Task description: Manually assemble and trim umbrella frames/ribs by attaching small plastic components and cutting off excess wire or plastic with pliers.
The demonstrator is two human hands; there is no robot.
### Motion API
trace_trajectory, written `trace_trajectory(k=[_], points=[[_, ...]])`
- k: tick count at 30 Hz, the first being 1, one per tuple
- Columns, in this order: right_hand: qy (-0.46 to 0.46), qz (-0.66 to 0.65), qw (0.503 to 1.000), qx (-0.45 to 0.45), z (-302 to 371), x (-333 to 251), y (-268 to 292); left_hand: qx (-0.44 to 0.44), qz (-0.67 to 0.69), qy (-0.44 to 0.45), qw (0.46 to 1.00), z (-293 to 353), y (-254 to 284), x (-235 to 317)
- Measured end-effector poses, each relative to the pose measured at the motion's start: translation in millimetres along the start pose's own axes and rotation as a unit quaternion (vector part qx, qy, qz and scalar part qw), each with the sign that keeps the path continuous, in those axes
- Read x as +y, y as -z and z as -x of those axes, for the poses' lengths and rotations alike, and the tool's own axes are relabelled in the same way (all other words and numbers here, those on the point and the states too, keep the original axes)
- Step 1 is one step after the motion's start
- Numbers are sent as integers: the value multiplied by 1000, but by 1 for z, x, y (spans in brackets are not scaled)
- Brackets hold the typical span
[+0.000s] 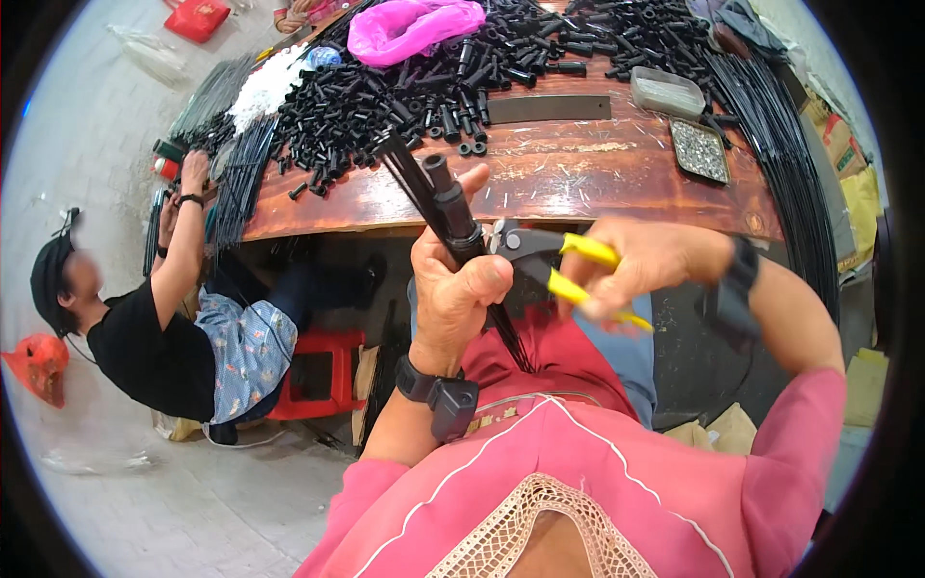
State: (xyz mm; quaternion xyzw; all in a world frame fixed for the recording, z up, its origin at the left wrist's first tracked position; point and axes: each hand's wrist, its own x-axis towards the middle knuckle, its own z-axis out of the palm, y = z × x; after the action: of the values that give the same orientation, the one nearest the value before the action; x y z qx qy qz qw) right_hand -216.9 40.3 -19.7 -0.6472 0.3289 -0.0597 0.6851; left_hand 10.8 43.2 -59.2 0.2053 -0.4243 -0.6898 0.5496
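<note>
My left hand point(438, 299) is closed round a bundle of thin black rods point(409, 178), tilted from the table edge down toward my lap. A black tubular plastic fitting point(451, 200) sits in the same grip, against the rods. My right hand point(631, 255) grips yellow-handled pliers point(528, 243), its fingers slightly blurred. The pliers' dark jaws are against the fitting's lower end, beside my left thumb. What lies between the jaws is too small to make out.
Black tubular parts point(376, 101) heap on the wooden table point(626, 197). A pink plastic bag point(409, 39), a flat metal strip point(549, 109), a clear tub point(667, 93) and a tray of small metal pieces point(700, 151) lie there. Left, a co-worker point(154, 337) handles rods near a red stool point(328, 376).
</note>
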Motion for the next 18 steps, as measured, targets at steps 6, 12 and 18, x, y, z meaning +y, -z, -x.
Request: trace_trajectory(k=[6,12,18], points=[[21,147,987,57,3,-13,-5,7,-12,29,999,3,2,3],[178,569,732,329,25,-12,-12,0,-41,5,999,0,4,0],[-45,-18,998,-34,11,-7,-3,-19,1,15,1000,3,2,2]])
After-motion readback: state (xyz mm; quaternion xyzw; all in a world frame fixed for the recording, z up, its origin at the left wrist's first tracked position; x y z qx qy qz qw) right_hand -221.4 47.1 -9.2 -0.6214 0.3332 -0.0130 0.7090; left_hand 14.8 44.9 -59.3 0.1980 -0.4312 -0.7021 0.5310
